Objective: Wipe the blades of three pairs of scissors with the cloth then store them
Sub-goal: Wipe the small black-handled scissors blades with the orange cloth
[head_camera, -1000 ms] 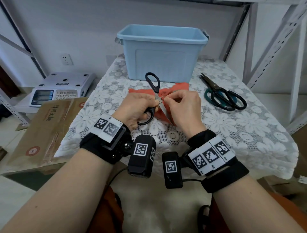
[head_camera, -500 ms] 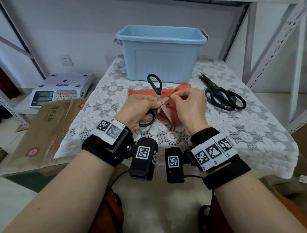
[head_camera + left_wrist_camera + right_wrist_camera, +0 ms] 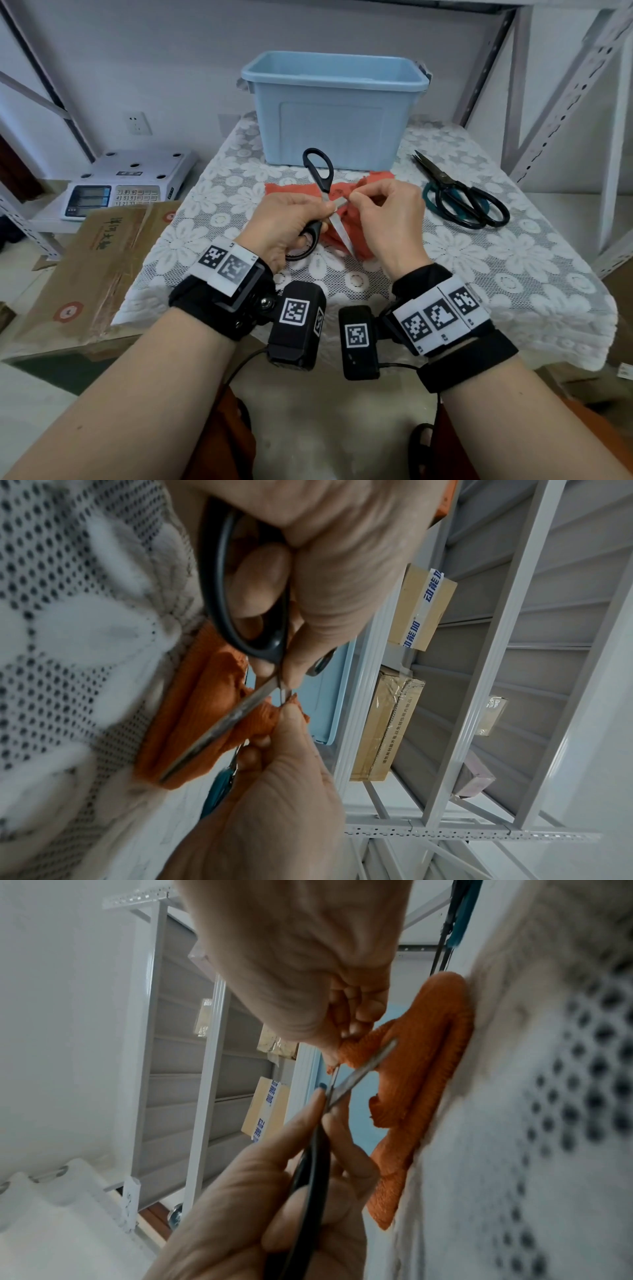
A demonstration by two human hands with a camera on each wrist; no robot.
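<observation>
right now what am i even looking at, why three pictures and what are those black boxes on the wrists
No machine here: a person works with bare hands. The black boxes are wrist cameras; a third camera sits on the head, hence three views of one moment. The left hand grips the handle of open black scissors. The right hand pinches an orange cloth around one blade, wiping it. The cloth lies partly on a lace-covered table. More scissors lie to the right, and a blue bin stands behind.
</observation>
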